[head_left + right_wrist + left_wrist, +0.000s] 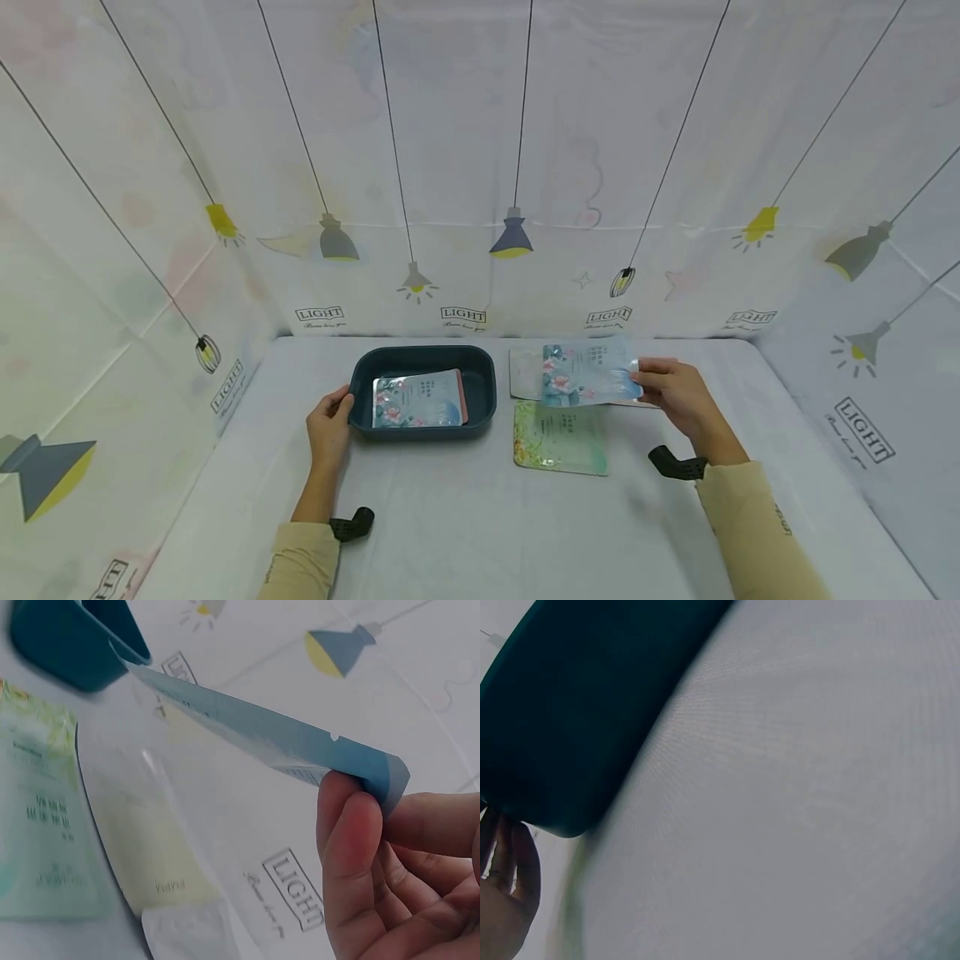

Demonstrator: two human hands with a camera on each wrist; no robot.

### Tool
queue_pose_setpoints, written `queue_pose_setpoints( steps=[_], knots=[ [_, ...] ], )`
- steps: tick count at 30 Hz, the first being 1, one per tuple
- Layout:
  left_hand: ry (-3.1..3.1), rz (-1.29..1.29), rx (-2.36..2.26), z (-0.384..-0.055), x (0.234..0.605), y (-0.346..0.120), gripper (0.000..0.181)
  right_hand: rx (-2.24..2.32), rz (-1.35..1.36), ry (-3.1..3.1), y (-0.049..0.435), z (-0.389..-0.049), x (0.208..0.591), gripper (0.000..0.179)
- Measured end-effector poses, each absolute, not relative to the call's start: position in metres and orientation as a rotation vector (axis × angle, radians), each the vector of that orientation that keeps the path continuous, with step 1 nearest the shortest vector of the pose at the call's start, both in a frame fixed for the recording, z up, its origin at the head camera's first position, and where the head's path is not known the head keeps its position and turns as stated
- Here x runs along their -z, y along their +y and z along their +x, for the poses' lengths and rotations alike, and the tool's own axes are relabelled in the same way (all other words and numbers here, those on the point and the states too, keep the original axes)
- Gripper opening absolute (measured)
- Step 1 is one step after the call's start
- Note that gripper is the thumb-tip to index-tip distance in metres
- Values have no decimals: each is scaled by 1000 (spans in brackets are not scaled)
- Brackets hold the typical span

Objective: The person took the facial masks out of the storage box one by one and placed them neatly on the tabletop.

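Both arms reach forward, well apart. The left forearm (pixel 318 492) runs almost straight ahead, angled slightly inward; the left hand (pixel 328 423) has bent fingers, its thumb close to them. The right forearm (pixel 723 437) slants inward toward the left, and the right hand (pixel 677 395) pinches between thumb and fingers, its wrist raised.

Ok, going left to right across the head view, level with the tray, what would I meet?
Left hand → dark teal tray with a flowered blue packet inside → second flowered blue packet → right hand, holding that second packet.
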State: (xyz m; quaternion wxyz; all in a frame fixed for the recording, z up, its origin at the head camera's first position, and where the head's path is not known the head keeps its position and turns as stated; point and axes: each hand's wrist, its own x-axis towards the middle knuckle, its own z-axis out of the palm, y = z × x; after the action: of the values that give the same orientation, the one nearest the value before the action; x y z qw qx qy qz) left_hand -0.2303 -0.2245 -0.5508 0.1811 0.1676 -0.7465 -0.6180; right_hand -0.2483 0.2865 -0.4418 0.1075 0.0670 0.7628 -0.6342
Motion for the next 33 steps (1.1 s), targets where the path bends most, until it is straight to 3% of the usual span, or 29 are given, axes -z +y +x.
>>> queue_pose_setpoints(
  steps=[6, 19, 33],
  knots=[
    [-2125, 477, 1739, -229, 553, -226, 34, 1913, 262, 2183, 315, -240, 452, 54],
    [-2111, 485, 1738, -231, 550, -224, 33, 1974, 303, 1999, 371, -218, 483, 13],
    [-2103, 487, 1730, -231, 550, -223, 31, 1970, 401, 1905, 406, -200, 513, 14]
  ],
)
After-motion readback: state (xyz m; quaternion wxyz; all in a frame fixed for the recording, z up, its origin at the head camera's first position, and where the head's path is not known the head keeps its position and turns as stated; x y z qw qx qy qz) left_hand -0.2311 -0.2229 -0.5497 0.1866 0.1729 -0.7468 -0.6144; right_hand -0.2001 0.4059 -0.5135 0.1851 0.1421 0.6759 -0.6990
